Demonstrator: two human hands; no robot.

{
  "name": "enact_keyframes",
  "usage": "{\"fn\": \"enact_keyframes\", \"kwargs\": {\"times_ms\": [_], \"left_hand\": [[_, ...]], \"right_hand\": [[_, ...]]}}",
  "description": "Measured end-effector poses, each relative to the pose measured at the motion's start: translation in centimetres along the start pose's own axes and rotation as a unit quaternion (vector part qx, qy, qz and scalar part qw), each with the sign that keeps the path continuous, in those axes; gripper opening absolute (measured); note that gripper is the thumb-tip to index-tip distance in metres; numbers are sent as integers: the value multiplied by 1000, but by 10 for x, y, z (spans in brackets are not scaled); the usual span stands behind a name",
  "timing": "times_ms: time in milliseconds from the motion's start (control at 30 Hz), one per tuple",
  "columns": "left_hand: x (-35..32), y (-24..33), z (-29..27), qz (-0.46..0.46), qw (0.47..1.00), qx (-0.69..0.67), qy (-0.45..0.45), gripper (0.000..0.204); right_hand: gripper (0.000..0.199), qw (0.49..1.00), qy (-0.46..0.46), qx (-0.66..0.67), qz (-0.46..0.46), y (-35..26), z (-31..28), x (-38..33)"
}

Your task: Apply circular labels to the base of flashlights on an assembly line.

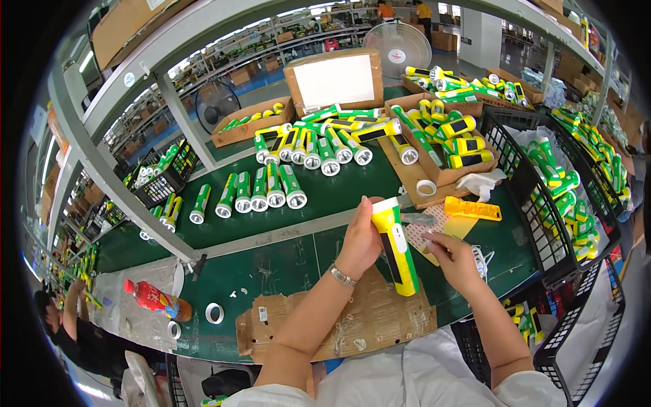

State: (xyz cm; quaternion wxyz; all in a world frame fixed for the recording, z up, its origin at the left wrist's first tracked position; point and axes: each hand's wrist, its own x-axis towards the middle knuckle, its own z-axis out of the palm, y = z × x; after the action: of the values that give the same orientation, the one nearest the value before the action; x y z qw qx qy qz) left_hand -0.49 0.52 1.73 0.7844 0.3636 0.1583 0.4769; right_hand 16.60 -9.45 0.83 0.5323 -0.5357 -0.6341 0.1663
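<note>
Grasping hand: the left hand, seen from where I stand at the frame's centre, is closed about the upper part of a yellow-and-green flashlight, thumb uppermost.
Flashlight: aloft in the centre, just right of the left hand; its dark panel shows along the body.
Long axis: nearly upright in the frame, the lower end leaning slightly right, above a flattened cardboard sheet.
Key relation: the flashlight lies between the two hands; the left touches it, while the right hand stands apart, to its right.
Pinching fingers: the right thumb and forefinger are drawn together at the lower edge of a sticker sheet; I cannot tell whether they hold anything.
Paper and packet: the sticker sheet lies right of the flashlight's upper half, with an orange packet farther right.
Rows of flashlights: other flashlights lie on the green table at upper left of centre.
Containers: a cardboard box at upper right and a black crate at right hold more.
</note>
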Motion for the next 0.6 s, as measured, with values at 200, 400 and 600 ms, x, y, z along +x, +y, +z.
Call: {"fn": "enact_keyframes", "kwargs": {"times_ms": [200, 400, 600], "left_hand": [[-5, -15, -3, -25, 999, 38, 0, 41], [-10, -10, 3, -5, 997, 70, -27, 35], [-15, -10, 7, -41, 998, 45, -15, 31]], "right_hand": [[10, 988, -80, -71, 108, -38, -4, 11], [17, 979, -30, -198, -19, -49, 0, 11], [14, 972, -130, -194, 38, -56, -12, 23]]}}
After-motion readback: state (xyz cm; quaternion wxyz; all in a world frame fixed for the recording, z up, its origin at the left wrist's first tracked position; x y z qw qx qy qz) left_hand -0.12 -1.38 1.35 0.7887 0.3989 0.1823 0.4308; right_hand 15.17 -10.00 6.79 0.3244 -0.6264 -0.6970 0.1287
